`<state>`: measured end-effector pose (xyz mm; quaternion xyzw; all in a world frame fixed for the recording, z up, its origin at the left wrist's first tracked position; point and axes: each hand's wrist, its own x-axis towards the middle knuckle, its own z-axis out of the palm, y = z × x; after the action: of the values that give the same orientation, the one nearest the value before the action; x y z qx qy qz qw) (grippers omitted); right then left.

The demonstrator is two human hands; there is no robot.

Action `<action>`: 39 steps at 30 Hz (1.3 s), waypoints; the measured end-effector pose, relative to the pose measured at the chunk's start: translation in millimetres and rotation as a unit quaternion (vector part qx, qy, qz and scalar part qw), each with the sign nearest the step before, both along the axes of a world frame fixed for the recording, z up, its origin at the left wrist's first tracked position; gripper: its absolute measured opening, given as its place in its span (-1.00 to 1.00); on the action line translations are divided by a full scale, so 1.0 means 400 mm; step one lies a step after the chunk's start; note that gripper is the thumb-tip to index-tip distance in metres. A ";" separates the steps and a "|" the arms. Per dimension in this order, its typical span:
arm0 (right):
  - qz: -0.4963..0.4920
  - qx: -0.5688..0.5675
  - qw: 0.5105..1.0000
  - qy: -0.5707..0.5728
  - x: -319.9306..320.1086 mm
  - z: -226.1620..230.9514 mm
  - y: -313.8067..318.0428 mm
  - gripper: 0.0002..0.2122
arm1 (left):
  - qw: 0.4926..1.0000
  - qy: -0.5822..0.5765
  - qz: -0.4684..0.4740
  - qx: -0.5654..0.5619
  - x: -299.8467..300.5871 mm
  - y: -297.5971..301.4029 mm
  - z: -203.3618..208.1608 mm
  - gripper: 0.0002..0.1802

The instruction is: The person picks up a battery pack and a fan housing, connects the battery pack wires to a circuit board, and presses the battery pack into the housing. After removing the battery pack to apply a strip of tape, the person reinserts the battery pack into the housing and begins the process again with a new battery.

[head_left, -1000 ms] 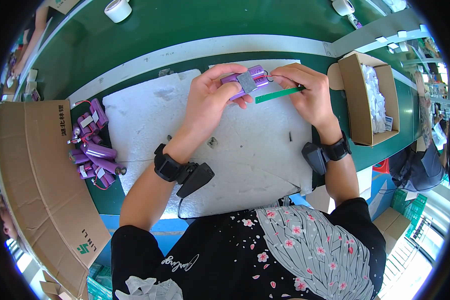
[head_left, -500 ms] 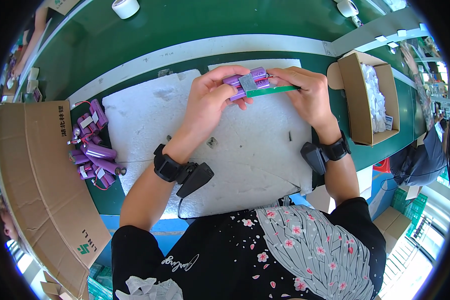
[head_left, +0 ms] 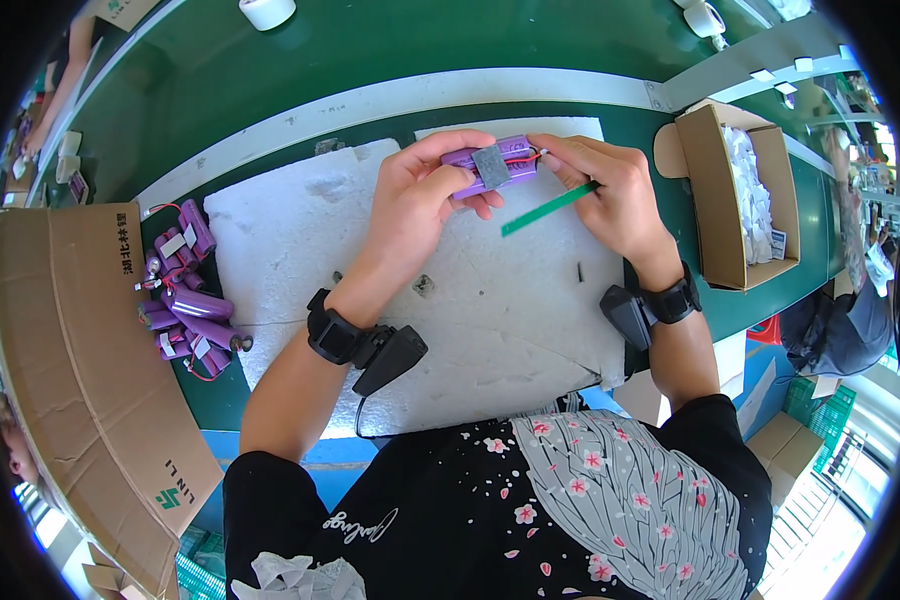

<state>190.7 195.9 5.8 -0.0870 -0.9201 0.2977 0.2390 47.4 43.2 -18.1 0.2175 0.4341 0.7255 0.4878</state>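
Note:
My left hand (head_left: pixel 425 185) grips a purple battery pack (head_left: pixel 516 150), two cylinders lying side by side, above the far part of a white foam sheet (head_left: pixel 490 330). A grey square pad (head_left: pixel 491 168) lies across both cylinders. At the pack's right end, the fingertips of my right hand (head_left: pixel 610 185) touch red and black wires. That hand also holds a flat green strip (head_left: pixel 548 209), which slants down to the left, apart from the pack. Some of the fingertips are hidden behind the pack.
Several purple battery packs (head_left: pixel 195 305) with wires are heaped left of the foam, beside a large cardboard box (head_left: pixel 80 380). At right stands an open carton (head_left: pixel 715 200) holding white pieces. A metal rail (head_left: pixel 410 92) crosses behind, and a tape roll (head_left: pixel 267 12) lies beyond it.
The green strip has swung away from the grey pad, its free end now lower and off the pack. My left hand and the pack have barely moved.

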 end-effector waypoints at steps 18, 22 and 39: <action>-0.021 -0.006 1.000 -0.013 0.004 0.000 0.002 -0.87 | 1.000 0.014 -0.003 0.006 0.000 -0.001 -0.001 -0.62; -0.024 0.001 1.000 -0.018 0.006 -0.003 0.001 -0.87 | 1.000 0.018 -0.011 -0.006 0.000 -0.001 0.004 -0.59; -0.011 0.027 0.999 -0.019 0.007 -0.008 0.004 -0.86 | 0.998 0.049 -0.015 -0.028 0.007 0.000 0.012 -0.55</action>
<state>193.4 197.6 2.6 -0.0959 -0.9313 0.2684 0.2268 50.1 43.1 -13.5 0.2452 0.4746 0.6939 0.4829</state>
